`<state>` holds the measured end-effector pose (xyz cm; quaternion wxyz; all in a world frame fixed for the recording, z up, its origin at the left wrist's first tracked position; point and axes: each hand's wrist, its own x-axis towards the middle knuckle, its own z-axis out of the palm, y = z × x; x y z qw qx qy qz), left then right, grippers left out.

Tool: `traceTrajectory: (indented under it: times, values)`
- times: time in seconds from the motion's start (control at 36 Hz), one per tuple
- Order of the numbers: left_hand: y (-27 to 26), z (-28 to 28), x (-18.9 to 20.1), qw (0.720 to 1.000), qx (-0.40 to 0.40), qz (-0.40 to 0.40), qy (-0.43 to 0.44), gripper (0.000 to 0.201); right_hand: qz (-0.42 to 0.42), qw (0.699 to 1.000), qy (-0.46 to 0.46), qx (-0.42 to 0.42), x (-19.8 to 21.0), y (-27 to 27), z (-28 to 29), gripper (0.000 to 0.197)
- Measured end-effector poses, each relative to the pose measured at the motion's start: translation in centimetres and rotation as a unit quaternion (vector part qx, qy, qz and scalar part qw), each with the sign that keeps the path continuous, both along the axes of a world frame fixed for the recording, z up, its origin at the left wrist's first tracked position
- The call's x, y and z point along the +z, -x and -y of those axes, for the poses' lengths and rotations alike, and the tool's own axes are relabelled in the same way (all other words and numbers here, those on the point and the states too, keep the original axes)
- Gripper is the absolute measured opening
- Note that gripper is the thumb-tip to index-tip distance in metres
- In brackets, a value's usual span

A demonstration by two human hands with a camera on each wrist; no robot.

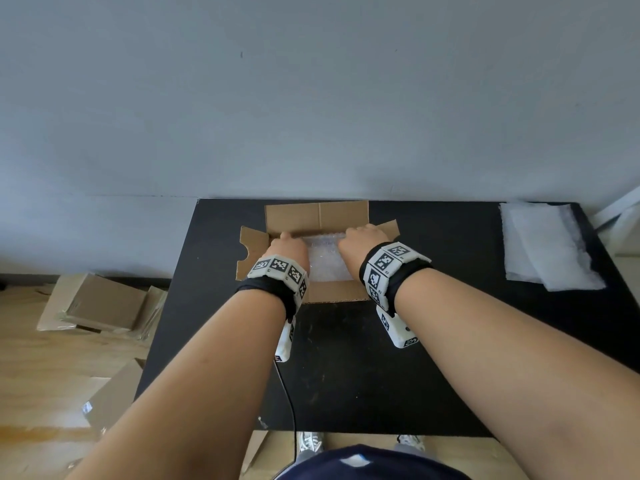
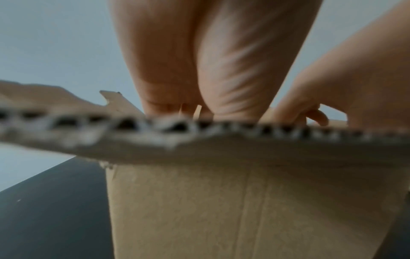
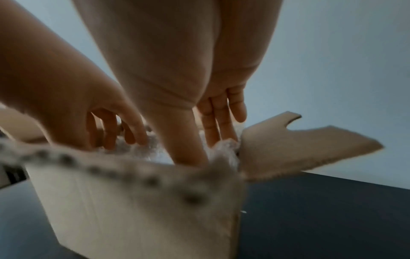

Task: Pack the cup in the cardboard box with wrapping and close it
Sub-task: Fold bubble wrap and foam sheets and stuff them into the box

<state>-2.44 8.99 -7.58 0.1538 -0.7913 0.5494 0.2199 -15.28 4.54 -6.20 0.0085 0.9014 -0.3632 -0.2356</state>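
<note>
Cardboard box (image 1: 330, 291), brown, upright at the far desk edge, all top flaps open. Clear bubble wrap (image 1: 323, 259) fills the interior, bunched up to the rim. Cup not visible.
</note>
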Motion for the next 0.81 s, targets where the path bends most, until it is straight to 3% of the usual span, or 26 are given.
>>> traceTrajectory:
  times: [0.28,0.42,0.61,0.81]
  values:
    - [-0.8,0.2,-1.9,1.0,0.005,-0.024,0.016,0.053,-0.032,0.999,-0.031,-0.026,-1.4,-0.4,0.9,0.037]
    - [-1.0,0.6,-2.7,0.999,0.01,-0.037,0.015,0.051,-0.046,0.998,-0.049,-0.017,-2.3,-0.5,1.4,0.062]
    - [-1.2,1.2,-3.8,0.998,0.017,-0.059,0.014,0.049,-0.023,0.998,-0.057,0.004,-3.8,-0.3,2.3,0.07]
    - [-1.4,1.8,-4.5,0.998,0.018,-0.066,0.013,0.049,-0.028,0.998,-0.061,0.004,-4.9,-0.2,2.9,0.064]
